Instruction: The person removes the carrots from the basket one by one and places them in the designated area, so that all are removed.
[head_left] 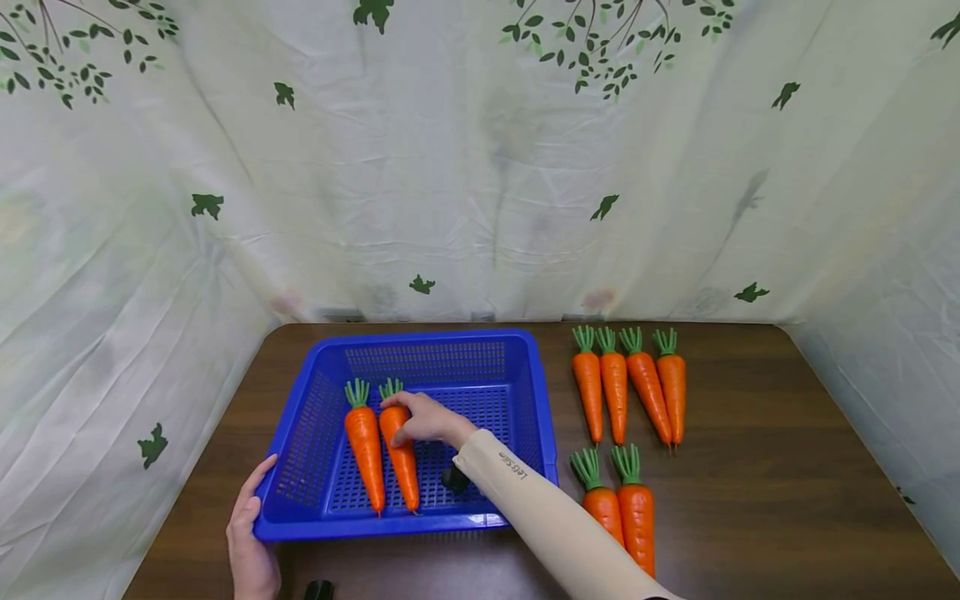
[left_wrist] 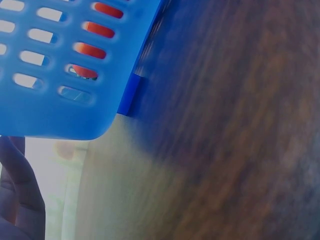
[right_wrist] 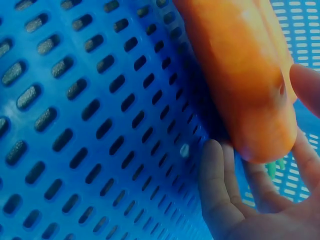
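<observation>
A blue plastic basket (head_left: 420,336) with slotted walls stands on the table. Two orange carrots with green tops lie side by side in its left half, the left carrot (head_left: 364,450) and the right carrot (head_left: 406,477). My right hand (head_left: 427,418) reaches into the basket and holds the right carrot near its leafy end, thumb on one side and fingers on the other. In the right wrist view the thick end of that carrot (right_wrist: 245,90) lies between thumb and fingers. My left hand (head_left: 253,533) grips the basket's left rim near the front corner.
To the right of the basket, several carrots (head_left: 613,387) lie in a row at the back of the brown table (head_left: 757,467). Two more carrots (head_left: 637,517) lie nearer, partly behind my right sleeve (head_left: 555,517). A leaf-printed white curtain (head_left: 480,167) hangs behind the table.
</observation>
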